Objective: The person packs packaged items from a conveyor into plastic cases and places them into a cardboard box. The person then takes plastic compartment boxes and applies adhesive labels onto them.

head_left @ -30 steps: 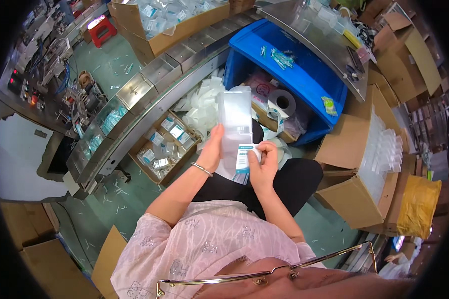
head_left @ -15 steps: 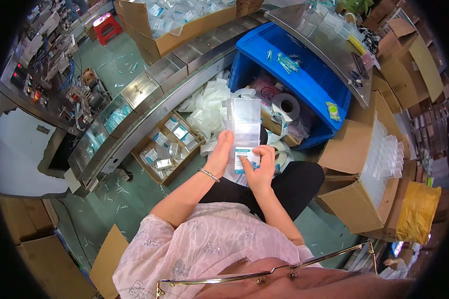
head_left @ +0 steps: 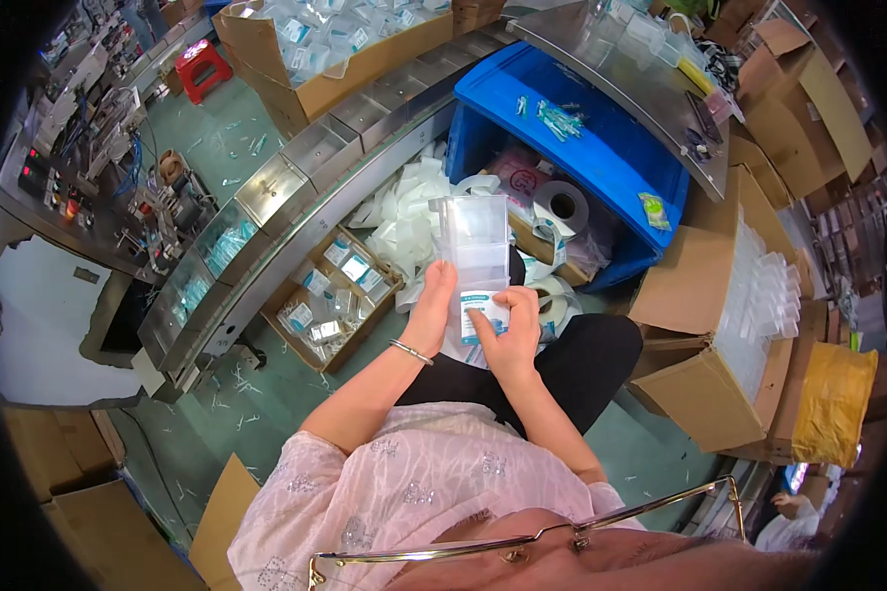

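Observation:
In front of my lap I hold a clear plastic case (head_left: pixel 480 234), unfolded lengthwise with its far panels pointing away from me. My left hand (head_left: pixel 432 307) grips its left edge, fingers mostly hidden beneath, a bracelet on the wrist. A white and teal label (head_left: pixel 482 315) covers the near part of the case. My right hand (head_left: pixel 512 340) is closed on the right side, its thumb pressed on the label and its fingers curled. Below the case, a pile of whitish backing strips (head_left: pixel 401 222) lies beyond my hands.
Left stands a carton of labelled clear cases (head_left: pixel 310 320), beside a metal conveyor with compartments (head_left: pixel 330 148). Ahead is a blue bin (head_left: pixel 601 128) bearing small teal sticks (head_left: pixel 560 121); under it sits a label roll (head_left: pixel 562 204). Right, a cardboard box (head_left: pixel 695 335) holds stacked clear cases.
The far end of the clear case has tilted slightly to the left. My right thumb stays on the label, and both hands have barely moved. The whole view has shifted a little.

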Demonstrator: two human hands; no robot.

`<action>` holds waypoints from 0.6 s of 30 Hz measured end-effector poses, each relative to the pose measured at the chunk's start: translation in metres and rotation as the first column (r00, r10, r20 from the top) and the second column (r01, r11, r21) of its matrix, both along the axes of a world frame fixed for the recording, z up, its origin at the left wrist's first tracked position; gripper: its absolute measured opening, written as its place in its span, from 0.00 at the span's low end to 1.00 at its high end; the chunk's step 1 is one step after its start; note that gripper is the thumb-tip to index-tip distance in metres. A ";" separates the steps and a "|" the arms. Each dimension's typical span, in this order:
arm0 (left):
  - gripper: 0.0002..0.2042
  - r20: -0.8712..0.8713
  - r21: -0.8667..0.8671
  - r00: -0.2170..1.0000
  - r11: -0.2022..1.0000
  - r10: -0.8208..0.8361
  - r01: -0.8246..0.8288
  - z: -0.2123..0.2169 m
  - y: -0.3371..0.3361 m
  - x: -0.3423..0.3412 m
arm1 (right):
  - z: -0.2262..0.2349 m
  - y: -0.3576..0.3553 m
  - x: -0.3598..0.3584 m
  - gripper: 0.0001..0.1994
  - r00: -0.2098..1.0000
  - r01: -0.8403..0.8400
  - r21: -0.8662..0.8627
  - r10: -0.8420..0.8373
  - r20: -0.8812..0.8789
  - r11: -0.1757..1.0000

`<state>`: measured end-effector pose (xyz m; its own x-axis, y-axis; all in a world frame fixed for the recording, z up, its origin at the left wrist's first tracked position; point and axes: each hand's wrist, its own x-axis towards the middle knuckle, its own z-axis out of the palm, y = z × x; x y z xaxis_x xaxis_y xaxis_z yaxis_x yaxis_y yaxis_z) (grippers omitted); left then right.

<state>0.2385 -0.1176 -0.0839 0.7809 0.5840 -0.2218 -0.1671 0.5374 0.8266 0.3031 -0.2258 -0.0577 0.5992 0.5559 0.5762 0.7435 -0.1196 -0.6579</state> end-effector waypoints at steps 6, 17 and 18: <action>0.24 0.017 0.053 0.998 0.997 0.053 -0.053 0.001 -0.003 -0.002 | 0.012 -0.006 -0.011 0.16 0.976 0.142 -0.182 -0.107 0.191 0.973; 0.26 0.156 -0.318 0.979 0.945 0.132 -0.076 0.012 0.033 -0.015 | -0.048 -0.039 0.068 0.21 0.951 -0.179 -0.401 0.262 0.165 0.899; 0.26 0.152 -0.319 0.981 0.945 0.124 -0.070 0.015 0.035 -0.015 | -0.051 -0.026 0.068 0.22 0.960 -0.193 -0.429 0.260 0.103 0.882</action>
